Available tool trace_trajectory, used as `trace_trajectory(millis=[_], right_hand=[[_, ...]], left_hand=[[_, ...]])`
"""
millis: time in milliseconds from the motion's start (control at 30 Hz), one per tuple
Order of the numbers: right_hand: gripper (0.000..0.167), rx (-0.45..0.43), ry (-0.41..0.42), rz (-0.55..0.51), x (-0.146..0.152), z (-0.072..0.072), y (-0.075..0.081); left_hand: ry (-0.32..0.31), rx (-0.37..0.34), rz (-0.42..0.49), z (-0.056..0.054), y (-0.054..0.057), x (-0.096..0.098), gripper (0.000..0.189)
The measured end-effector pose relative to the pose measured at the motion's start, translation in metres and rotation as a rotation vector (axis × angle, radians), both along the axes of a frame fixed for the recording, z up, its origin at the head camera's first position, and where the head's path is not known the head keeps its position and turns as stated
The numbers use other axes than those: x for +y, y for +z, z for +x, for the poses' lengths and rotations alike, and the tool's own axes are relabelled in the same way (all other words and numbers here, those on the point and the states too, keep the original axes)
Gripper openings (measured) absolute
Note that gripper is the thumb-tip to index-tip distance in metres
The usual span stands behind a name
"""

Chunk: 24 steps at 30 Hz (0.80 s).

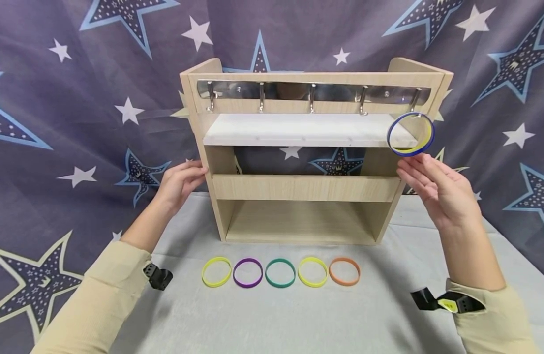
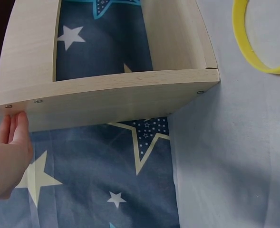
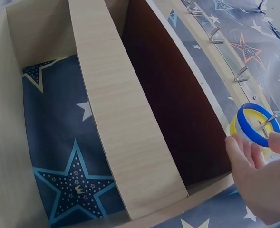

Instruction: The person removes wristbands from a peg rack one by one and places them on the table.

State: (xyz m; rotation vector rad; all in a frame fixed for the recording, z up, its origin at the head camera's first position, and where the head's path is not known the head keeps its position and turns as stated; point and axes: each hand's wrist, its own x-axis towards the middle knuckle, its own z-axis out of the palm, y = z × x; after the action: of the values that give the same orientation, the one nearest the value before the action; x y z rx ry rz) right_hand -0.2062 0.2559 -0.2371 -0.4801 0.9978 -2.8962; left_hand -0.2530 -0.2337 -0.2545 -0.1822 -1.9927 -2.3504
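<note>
My right hand [image 1: 449, 189] is raised at the right end of a pale wooden shelf unit [image 1: 305, 188]. Its thumb and fingertips pinch the lower edge of a blue wristband [image 1: 389, 137]. A yellow wristband [image 3: 233, 127] lies just behind the blue one, and the rightmost metal hook [image 3: 268, 121] passes through the rings in the right wrist view. Over on the other side, my left hand [image 1: 179, 184] rests its extended fingertips against the unit's left side panel [image 2: 116, 104], near two screws.
In front of the unit, a row of wristbands lies on the pale cloth: yellow [image 1: 216, 285], purple [image 1: 248, 285], green [image 1: 281, 285], another yellow [image 1: 313, 285] and orange [image 1: 345, 283]. Several hooks line a metal strip [image 1: 287, 92] above a white shelf [image 1: 298, 130]. A star-patterned curtain [image 1: 99, 123] hangs behind.
</note>
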Motion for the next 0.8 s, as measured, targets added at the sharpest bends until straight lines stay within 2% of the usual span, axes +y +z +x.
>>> trace_trajectory(millis=[267, 467, 567, 800], right_hand=[[0.021, -0.036, 0.005, -0.142, -0.003, -0.004, 0.002], [0.021, -0.068, 0.025, -0.215, -0.006, -0.008, 0.006], [0.019, -0.076, 0.011, -0.231, -0.008, -0.009, 0.008], [0.018, -0.067, -0.033, -0.208, -0.013, -0.011, 0.009]], left_hand=[[0.0, 0.001, 0.015, -0.001, 0.0, 0.0, 0.01], [0.006, -0.011, -0.012, -0.001, 0.0, 0.0, 0.018], [0.005, -0.013, -0.016, 0.0, 0.0, 0.0, 0.019], [0.002, -0.01, -0.001, 0.0, 0.0, 0.0, 0.01]])
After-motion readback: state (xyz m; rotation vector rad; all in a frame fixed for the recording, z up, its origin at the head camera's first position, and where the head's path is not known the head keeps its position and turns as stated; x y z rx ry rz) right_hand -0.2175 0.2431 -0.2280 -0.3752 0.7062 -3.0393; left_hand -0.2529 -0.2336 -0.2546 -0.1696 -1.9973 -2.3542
